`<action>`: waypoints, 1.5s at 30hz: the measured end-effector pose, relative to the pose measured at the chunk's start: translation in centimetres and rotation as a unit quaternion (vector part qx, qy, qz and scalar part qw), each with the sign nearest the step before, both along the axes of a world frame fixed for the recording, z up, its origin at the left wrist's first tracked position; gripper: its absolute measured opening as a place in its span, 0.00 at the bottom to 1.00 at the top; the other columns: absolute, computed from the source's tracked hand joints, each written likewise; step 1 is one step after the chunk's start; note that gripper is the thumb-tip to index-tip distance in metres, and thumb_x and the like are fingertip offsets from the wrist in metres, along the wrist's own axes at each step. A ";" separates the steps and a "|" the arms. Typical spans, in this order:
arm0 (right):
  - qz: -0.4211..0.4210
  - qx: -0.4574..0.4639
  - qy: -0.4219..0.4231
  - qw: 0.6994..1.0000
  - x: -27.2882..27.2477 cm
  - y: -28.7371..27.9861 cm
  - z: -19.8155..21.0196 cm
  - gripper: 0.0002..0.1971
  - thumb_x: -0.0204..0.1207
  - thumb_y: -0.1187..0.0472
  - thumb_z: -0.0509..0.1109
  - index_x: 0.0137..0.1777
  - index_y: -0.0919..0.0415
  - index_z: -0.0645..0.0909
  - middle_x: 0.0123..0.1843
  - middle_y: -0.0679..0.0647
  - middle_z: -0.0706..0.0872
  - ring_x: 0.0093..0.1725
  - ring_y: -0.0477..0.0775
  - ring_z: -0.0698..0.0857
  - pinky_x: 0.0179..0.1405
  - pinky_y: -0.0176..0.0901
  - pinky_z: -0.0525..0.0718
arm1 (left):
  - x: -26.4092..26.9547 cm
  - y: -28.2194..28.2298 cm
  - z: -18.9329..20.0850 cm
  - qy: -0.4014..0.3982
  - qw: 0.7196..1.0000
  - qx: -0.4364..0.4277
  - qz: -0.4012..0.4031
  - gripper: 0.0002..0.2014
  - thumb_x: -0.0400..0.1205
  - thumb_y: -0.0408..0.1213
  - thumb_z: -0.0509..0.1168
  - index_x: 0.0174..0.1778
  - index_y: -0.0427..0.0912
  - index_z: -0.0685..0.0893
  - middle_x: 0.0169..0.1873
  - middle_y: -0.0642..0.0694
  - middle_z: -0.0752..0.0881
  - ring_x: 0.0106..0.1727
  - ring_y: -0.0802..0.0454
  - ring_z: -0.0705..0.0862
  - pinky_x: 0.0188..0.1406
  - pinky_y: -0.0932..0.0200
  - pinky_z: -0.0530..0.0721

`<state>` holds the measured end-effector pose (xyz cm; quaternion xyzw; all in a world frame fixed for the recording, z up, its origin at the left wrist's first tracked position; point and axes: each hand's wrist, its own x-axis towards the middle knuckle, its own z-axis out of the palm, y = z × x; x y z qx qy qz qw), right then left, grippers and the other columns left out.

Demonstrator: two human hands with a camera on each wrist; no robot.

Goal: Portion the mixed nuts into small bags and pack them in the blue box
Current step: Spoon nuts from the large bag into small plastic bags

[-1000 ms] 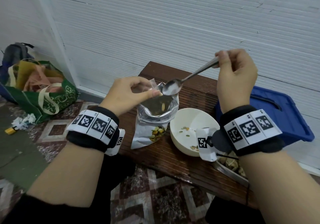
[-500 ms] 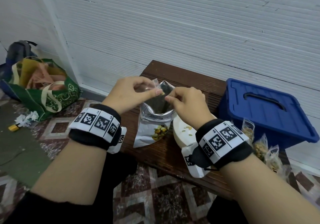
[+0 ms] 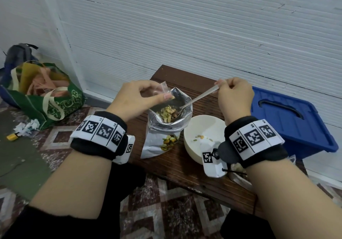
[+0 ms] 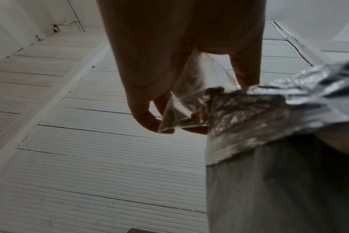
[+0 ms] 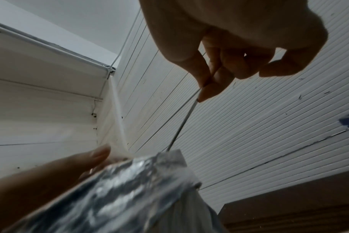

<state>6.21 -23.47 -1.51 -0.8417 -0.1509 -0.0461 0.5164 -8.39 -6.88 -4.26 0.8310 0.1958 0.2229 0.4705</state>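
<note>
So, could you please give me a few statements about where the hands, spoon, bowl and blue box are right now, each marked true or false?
1. The right hand holds the spoon with its bowl end inside the foil pouch. True.
2. The left hand is empty. False: it pinches a small clear bag at the pouch's mouth.
3. The blue box has its lid off. False: the lid is on.
4. The white bowl holds only a few nuts. True.
</note>
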 end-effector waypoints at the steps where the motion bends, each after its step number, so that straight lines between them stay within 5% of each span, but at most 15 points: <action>1: -0.008 0.005 0.001 1.000 0.3 -0.3 0.3 0.12 0.80 0.58 0.66 0.42 0.64 0.86 0.29 0.49 0.79 0.28 0.45 0.74 0.31 0.39 0.72 | -0.1 0.1 0.0 -0.002 1.000 -0.004 0.003 0.25 0.62 0.65 0.73 0.50 0.54 0.90 0.45 0.58 0.91 0.51 0.64 0.87 0.59 0.53 0.84; 5: -0.027 0.023 0.002 0.999 1.4 -1.0 1.2 0.13 0.80 0.59 0.65 0.40 0.68 0.85 0.29 0.50 0.79 0.30 0.46 0.75 0.34 0.39 0.75 | -0.3 0.4 0.1 -0.008 1.000 -0.015 0.009 0.22 0.64 0.61 0.75 0.49 0.52 0.91 0.45 0.55 0.91 0.51 0.62 0.87 0.59 0.52 0.85; 12: -0.036 0.043 -0.028 0.998 2.5 -1.6 3.3 0.14 0.81 0.61 0.64 0.45 0.69 0.87 0.41 0.55 0.86 0.37 0.46 0.80 0.42 0.41 0.80 | -0.1 -0.2 0.4 -0.001 1.000 -0.007 -0.015 0.25 0.61 0.56 0.76 0.53 0.50 0.90 0.43 0.56 0.91 0.46 0.67 0.86 0.42 0.80 0.78; 19: 0.007 0.050 -0.034 0.998 1.0 0.2 2.8 0.14 0.81 0.59 0.64 0.45 0.69 0.87 0.43 0.60 0.89 0.36 0.46 0.79 0.34 0.33 0.76 | 0.6 -0.8 0.2 0.018 0.999 0.030 -0.023 0.34 0.57 0.61 0.75 0.58 0.51 0.88 0.47 0.59 0.89 0.51 0.64 0.86 0.53 0.66 0.84; 24: 0.088 0.107 -0.065 0.988 -1.1 1.1 2.6 0.12 0.81 0.59 0.67 0.34 0.50 0.82 0.39 0.52 0.89 0.45 0.52 0.87 0.51 0.43 0.82 | 0.9 -1.3 -0.1 0.002 0.999 0.032 -0.007 0.25 0.60 0.59 0.77 0.53 0.55 0.89 0.43 0.59 0.89 0.47 0.65 0.86 0.47 0.70 0.84; 28: 0.160 0.167 -0.091 0.969 -1.9 0.9 2.7 0.07 0.80 0.59 0.69 0.41 0.51 0.85 0.39 0.52 0.88 0.46 0.57 0.87 0.53 0.45 0.85 | 1.0 -1.4 -0.1 -0.003 1.000 0.025 0.013 0.21 0.64 0.58 0.77 0.50 0.56 0.87 0.44 0.59 0.88 0.45 0.70 0.84 0.38 0.77 0.79; 32: 0.152 0.227 -0.136 0.952 -1.5 0.0 3.5 0.06 0.81 0.62 0.68 0.45 0.54 0.85 0.40 0.56 0.88 0.43 0.50 0.88 0.47 0.35 0.83 | 0.7 -1.1 0.1 -0.017 0.999 0.014 0.030 0.14 0.67 0.54 0.77 0.44 0.58 0.85 0.40 0.61 0.86 0.38 0.73 0.82 0.34 0.79 0.76; 36: 0.078 0.271 -0.161 0.946 -0.4 -1.0 4.0 0.07 0.81 0.63 0.66 0.42 0.54 0.83 0.38 0.48 0.87 0.37 0.41 0.86 0.43 0.30 0.81 | 0.5 -0.6 0.1 -0.027 0.999 -0.007 0.032 0.17 0.64 0.57 0.75 0.44 0.53 0.88 0.41 0.56 0.90 0.47 0.62 0.86 0.47 0.70 0.82; 41: 0.036 0.174 -0.155 0.972 -0.1 -1.0 2.8 0.10 0.80 0.59 0.67 0.36 0.51 0.80 0.36 0.46 0.86 0.40 0.52 0.87 0.44 0.43 0.84 | 0.5 -0.2 -0.2 -0.015 1.000 -0.005 0.010 0.20 0.63 0.60 0.74 0.43 0.51 0.89 0.44 0.53 0.91 0.49 0.58 0.88 0.57 0.53 0.87; 45: 0.102 0.019 -0.160 0.982 -1.1 -0.2 0.6 0.09 0.80 0.55 0.69 0.37 0.53 0.81 0.28 0.41 0.79 0.30 0.43 0.76 0.41 0.44 0.76 | 0.6 -0.3 -0.4 -0.002 1.000 -0.006 0.007 0.19 0.64 0.59 0.75 0.45 0.51 0.89 0.43 0.52 0.91 0.49 0.57 0.88 0.56 0.58 0.85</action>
